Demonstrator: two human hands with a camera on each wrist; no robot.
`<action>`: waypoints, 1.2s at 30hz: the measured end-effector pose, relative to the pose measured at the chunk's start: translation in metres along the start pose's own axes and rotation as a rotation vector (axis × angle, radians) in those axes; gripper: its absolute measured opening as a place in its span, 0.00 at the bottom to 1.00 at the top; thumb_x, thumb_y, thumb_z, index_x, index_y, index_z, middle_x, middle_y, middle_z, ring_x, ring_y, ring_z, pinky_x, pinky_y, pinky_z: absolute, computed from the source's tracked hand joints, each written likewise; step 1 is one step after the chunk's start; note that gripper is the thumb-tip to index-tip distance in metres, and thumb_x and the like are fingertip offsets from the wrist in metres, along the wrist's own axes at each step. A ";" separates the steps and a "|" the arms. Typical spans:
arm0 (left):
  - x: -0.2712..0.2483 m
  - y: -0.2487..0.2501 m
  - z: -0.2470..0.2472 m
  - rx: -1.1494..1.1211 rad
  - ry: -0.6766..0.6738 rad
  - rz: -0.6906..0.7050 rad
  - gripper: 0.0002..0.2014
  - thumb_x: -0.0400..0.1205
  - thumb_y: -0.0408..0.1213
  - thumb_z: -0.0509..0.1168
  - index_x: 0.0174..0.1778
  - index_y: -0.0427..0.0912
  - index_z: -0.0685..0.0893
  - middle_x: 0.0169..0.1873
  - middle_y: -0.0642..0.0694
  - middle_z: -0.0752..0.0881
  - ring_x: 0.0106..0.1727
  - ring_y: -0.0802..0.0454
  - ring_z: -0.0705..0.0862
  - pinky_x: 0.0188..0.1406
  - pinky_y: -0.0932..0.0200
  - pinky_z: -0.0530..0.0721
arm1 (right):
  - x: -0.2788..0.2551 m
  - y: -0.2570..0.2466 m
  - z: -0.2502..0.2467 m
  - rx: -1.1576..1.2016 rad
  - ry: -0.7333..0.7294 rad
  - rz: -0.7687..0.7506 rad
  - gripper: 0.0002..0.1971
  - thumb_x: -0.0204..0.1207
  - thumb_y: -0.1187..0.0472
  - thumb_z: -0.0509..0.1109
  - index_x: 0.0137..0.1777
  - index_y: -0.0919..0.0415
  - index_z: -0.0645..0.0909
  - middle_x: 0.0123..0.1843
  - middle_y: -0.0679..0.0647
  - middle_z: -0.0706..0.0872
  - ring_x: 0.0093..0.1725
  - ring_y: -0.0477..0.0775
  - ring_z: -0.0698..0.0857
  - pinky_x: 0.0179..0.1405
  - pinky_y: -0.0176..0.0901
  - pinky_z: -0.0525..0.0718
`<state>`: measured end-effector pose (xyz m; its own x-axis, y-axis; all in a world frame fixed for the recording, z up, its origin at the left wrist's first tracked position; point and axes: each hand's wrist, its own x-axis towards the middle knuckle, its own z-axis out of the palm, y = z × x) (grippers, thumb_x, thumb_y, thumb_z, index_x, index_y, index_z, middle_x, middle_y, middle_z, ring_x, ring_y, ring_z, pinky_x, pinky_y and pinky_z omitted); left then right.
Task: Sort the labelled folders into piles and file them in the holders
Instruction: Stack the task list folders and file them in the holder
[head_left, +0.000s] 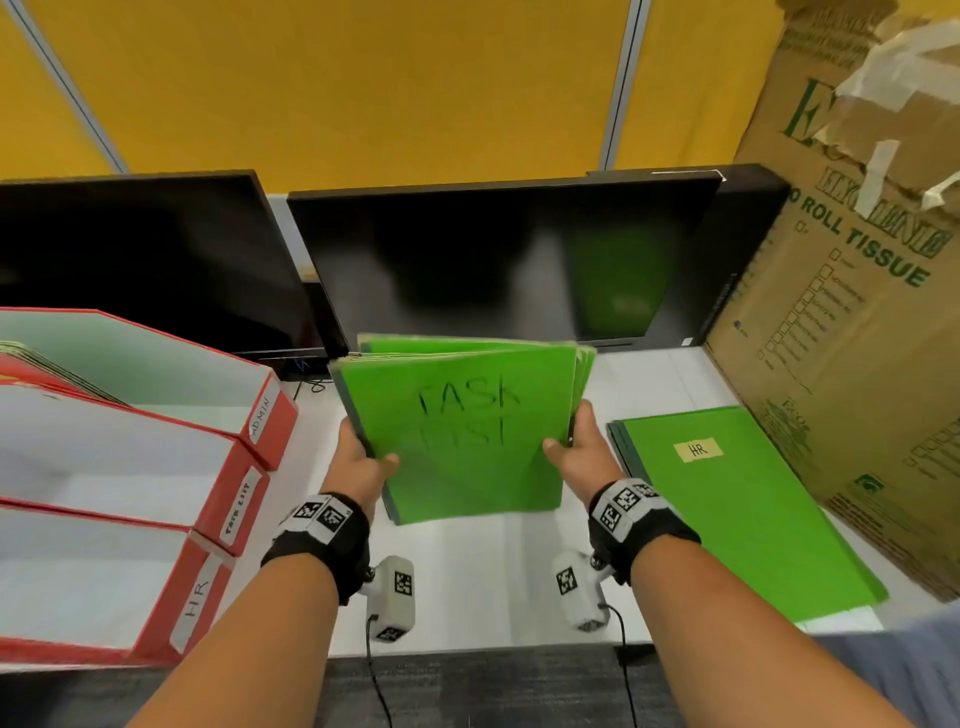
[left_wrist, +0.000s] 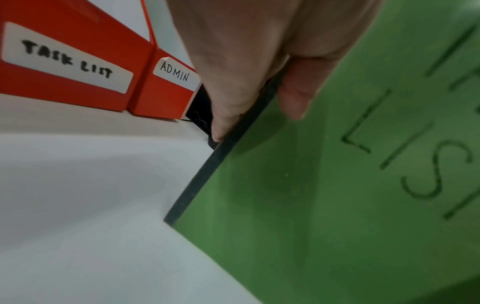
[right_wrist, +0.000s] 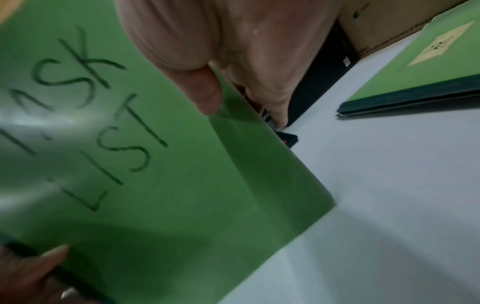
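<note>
From the head view, a stack of green folders (head_left: 462, 431) fronted "TASK LIST" stands tilted on its lower edge on the white surface (head_left: 483, 582), gripped on its side edges by the left hand (head_left: 358, 462) and right hand (head_left: 582, 452), with the TASK LIST holder (head_left: 236, 506) to the left and so nearer the left hand, between the ADMIN holder (head_left: 265, 415) and HR holder (head_left: 200, 597); an HR pile (head_left: 727, 499) lies flat at right. The left wrist view shows thumb on the cover, fingers behind the dark spine. The right wrist view shows the same pinch on the open edge.
</note>
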<state>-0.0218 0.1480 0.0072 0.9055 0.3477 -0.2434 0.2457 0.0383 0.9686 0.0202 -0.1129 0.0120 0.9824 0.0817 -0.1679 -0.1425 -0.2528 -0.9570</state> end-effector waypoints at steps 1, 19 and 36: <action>-0.001 -0.007 -0.002 0.036 -0.004 -0.022 0.32 0.76 0.11 0.58 0.66 0.52 0.69 0.57 0.47 0.83 0.62 0.41 0.80 0.65 0.42 0.77 | -0.004 0.005 0.004 -0.040 -0.026 0.030 0.23 0.80 0.71 0.61 0.72 0.55 0.63 0.64 0.50 0.80 0.64 0.55 0.80 0.63 0.45 0.77; 0.005 -0.018 0.003 0.377 -0.018 -0.077 0.14 0.82 0.33 0.63 0.62 0.46 0.71 0.52 0.43 0.84 0.53 0.42 0.84 0.60 0.45 0.82 | 0.004 0.031 0.005 -0.347 0.079 0.137 0.17 0.78 0.64 0.66 0.66 0.59 0.71 0.62 0.57 0.78 0.59 0.59 0.80 0.65 0.51 0.79; 0.028 -0.046 -0.048 0.499 0.353 -0.225 0.16 0.87 0.38 0.51 0.66 0.33 0.71 0.57 0.25 0.80 0.58 0.29 0.80 0.61 0.40 0.78 | 0.012 0.035 -0.006 -0.382 0.406 0.241 0.18 0.78 0.75 0.52 0.65 0.62 0.70 0.39 0.61 0.78 0.35 0.58 0.76 0.34 0.40 0.70</action>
<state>-0.0243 0.2013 -0.0415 0.6656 0.6723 -0.3240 0.6243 -0.2636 0.7354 0.0277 -0.1262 -0.0220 0.9062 -0.3759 -0.1938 -0.3872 -0.5530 -0.7378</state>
